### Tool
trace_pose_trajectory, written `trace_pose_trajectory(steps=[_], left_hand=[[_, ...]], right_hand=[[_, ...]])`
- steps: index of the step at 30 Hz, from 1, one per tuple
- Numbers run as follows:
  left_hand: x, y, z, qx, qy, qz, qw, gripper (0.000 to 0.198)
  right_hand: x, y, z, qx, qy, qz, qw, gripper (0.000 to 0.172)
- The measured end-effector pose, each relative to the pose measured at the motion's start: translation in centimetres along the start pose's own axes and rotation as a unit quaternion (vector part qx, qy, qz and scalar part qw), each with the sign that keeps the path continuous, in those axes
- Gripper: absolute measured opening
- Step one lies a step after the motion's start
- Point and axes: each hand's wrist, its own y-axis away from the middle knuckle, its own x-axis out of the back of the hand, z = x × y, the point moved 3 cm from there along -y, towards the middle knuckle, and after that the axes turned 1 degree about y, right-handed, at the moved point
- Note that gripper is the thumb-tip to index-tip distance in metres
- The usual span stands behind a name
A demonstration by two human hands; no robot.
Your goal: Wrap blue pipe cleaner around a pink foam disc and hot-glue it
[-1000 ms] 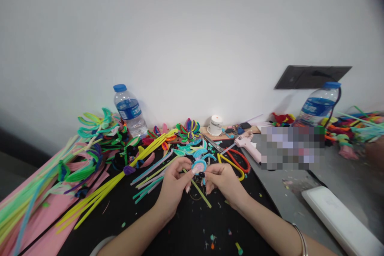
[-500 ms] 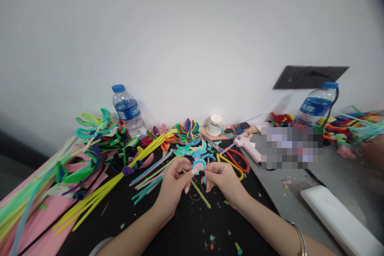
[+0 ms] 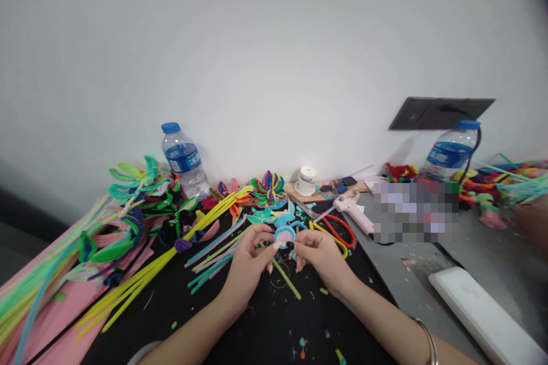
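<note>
A small round blue and pink fuzzy piece [image 3: 284, 235] is held up between both hands over the black mat [image 3: 257, 325]. My left hand [image 3: 252, 254] pinches its left side with thumb and fingers. My right hand [image 3: 319, 256] pinches at its lower right, where a small black part [image 3: 290, 245] shows. Behind the piece lie light blue and teal fuzzy loops [image 3: 274, 214]. Below it a yellow-green stem [image 3: 289, 280] and a thin ring rest over the mat.
Scissors with red and yellow handles [image 3: 338, 231] and a pink glue gun [image 3: 357, 214] lie behind my right hand. Yellow stems [image 3: 149, 271] are at left. Bottles [image 3: 184, 159] stand near the wall. A white box [image 3: 479, 313] lies at right; a person's blurred hand [image 3: 531, 222] is far right.
The round piece has turned slightly and more of its face shows between the fingertips. Both hands keep their pinch and have hardly moved.
</note>
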Motion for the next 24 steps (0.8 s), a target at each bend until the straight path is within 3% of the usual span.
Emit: trace_pose_trajectory(steps=[13, 24], left_hand=[[1.2, -0.7, -0.1, -0.012, -0.003, 0.060, 0.998, 0.025], [1.1, -0.6, 0.1, 0.004, 0.015, 0.033, 0.999, 0.025]], right_hand=[[1.0, -0.4, -0.4, 0.023, 0.022, 0.042, 0.999, 0.030], [1.3, -0.3, -0.8, 0.037, 0.013, 0.049, 0.998, 0.023]])
